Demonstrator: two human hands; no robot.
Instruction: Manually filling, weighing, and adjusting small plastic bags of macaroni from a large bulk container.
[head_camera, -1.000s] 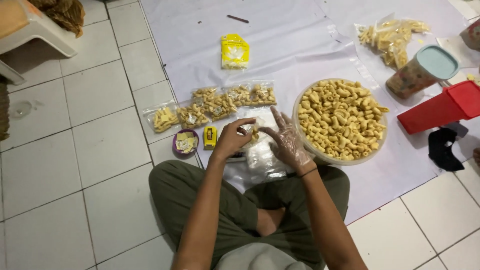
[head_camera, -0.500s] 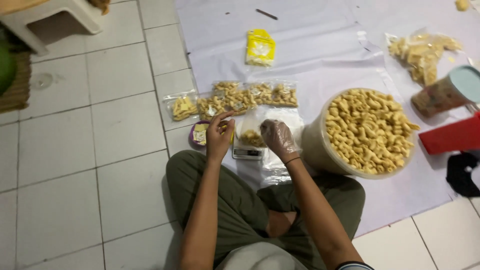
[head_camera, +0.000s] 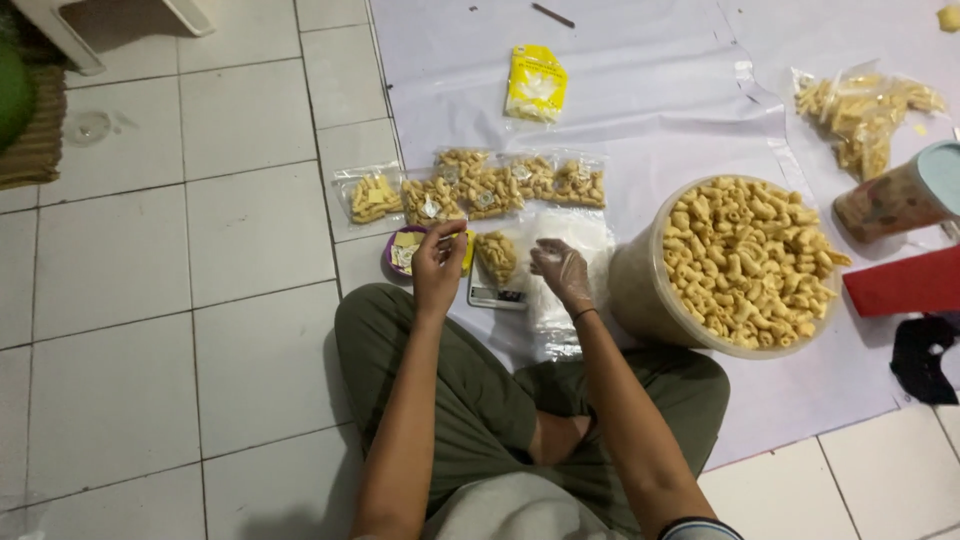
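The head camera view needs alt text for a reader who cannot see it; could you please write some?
A person sits cross-legged on a tiled floor, bare left hand over a small purple dish, gloved right hand beside a part-filled snack bag on a small scale. A large tub of snacks stands at their right, with a row of filled bags ahead on a white sheet.

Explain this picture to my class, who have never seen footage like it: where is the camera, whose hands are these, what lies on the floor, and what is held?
The camera sits on the person's head and looks down, so you see their own arms and crossed legs. The left hand is bare and pinches something small that I cannot make out, above a small purple bowl. The right hand wears a thin clear glove and hovers beside a small scale carrying a bag of snacks. On the white sheet lie a row of filled snack bags, a big tub of yellow snacks, and a yellow packet.
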